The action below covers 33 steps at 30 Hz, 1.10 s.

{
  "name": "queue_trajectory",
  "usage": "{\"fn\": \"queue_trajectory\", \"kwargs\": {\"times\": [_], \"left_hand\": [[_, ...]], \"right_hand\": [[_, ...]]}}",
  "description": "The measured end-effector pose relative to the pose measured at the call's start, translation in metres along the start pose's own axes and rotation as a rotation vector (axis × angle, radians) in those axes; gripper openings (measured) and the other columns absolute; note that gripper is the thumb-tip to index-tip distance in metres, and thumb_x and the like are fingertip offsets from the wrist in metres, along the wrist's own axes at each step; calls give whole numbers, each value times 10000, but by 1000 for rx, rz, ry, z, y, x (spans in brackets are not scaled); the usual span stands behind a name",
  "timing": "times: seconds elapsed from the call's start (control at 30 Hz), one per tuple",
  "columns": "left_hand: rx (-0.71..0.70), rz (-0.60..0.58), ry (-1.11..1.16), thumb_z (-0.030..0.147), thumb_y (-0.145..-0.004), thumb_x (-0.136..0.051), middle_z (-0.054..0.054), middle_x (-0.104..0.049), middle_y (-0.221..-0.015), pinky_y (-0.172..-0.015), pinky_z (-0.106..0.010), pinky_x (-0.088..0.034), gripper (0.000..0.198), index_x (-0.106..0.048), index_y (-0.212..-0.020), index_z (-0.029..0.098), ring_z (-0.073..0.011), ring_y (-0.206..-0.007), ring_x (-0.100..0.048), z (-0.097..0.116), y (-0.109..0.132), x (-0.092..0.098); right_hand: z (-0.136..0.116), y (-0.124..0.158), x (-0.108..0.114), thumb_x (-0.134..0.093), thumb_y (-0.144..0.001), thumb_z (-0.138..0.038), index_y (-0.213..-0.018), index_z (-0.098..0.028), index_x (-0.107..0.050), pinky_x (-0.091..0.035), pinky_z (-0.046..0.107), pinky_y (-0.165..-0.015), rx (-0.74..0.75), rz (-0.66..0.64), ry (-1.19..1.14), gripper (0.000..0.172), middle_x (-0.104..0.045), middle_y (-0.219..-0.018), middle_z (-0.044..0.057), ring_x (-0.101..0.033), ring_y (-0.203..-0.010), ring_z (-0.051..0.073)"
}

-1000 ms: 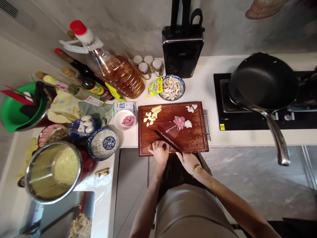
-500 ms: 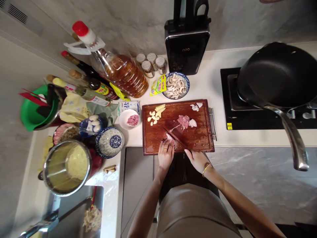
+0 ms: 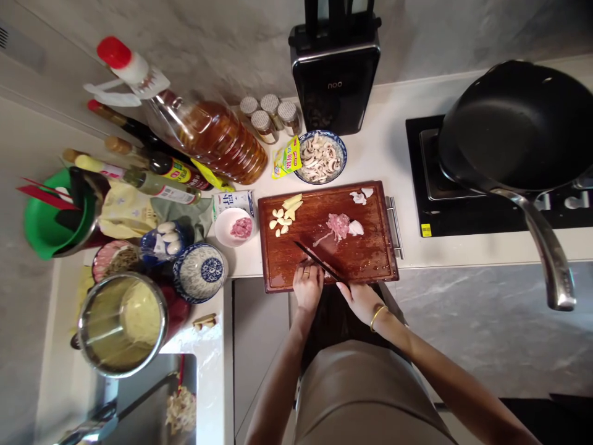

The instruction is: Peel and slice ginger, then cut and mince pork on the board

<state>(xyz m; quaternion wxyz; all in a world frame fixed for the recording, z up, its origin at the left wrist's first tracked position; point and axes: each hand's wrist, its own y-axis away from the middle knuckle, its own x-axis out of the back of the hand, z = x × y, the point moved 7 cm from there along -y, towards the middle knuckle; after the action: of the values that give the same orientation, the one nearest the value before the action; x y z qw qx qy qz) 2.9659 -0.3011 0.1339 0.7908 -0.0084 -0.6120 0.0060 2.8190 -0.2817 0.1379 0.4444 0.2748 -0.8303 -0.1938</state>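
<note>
My right hand [image 3: 365, 301] is closed round the handle of a kitchen knife [image 3: 317, 259], its dark blade slanting up and left over the wooden cutting board [image 3: 370, 259]. Just left of the blade, my left hand [image 3: 308, 284] has its fingers curled down on a piece of raw meat [image 3: 315, 254] by the board's near edge; most of that piece is hidden. Beyond the knife lie a heap of cut pink meat [image 3: 338, 226] and a whitish piece of fat [image 3: 356, 228]. Garlic cloves [image 3: 280, 221] and pale yellow slices [image 3: 291, 203] rest at the board's far left.
Behind the board stand a bowl of sliced mushrooms [image 3: 320, 159] and a black knife block [image 3: 335, 86]. A black frying pan [image 3: 514, 130] sits on the stove at right. To the left are a small bowl of meat [image 3: 222, 230], a patterned bowl [image 3: 189, 275], a large pot [image 3: 92, 327] and an oil bottle [image 3: 217, 133].
The knife blade has shifted closer to my left hand's fingers and covers more of the meat there. The whole view has swung slightly, so the counter sits a little further left.
</note>
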Motion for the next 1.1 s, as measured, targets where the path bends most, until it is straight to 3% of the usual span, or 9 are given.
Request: {"fn": "queue_trajectory", "kwargs": {"times": [0.13,0.43,0.6,0.87,1.1], "left_hand": [[62,32,-3,279,-855,-409,-91,-624,-868,-821,-312,-402,217,-599,-851,175,-193,-928,-541,-4,-3,0],[222,57,38,323,-850,-410,-46,-573,-724,-665,-260,-385,241,-597,-802,179,-152,-695,-518,-18,-8,4],[282,58,114,291,-838,-410,-57,-578,-791,-759,-294,-385,207,-586,-826,183,-172,-796,-507,-22,-11,7],[526,124,-36,284,-789,-448,-74,-581,-961,-860,-449,-300,165,-584,-830,200,-271,-969,-451,-35,-11,8],[543,106,-79,265,-790,-413,-88,-566,-969,-904,-481,-256,173,-557,-844,187,-274,-993,-438,-33,-10,-1]], "right_hand": [[5,1,1,-198,-916,-471,-1079,-158,-582,-395,301,-867,-4,-20,-26,521,-655,-1015,125,-600,-982,218],[-10,-16,6,-195,-917,-469,-1166,-180,-541,-405,296,-850,37,-29,-61,515,-654,-1029,107,-601,-976,214],[3,0,11,-234,-915,-452,-1159,-159,-537,-388,298,-878,21,-29,-8,487,-651,-1023,124,-585,-1007,220],[-3,-2,6,-216,-910,-482,-1105,-157,-551,-409,309,-827,29,-59,83,505,-659,-977,133,-614,-937,232],[-11,-4,2,-176,-909,-487,-982,-145,-571,-448,316,-677,-9,-39,219,527,-668,-867,144,-648,-776,245]]}}
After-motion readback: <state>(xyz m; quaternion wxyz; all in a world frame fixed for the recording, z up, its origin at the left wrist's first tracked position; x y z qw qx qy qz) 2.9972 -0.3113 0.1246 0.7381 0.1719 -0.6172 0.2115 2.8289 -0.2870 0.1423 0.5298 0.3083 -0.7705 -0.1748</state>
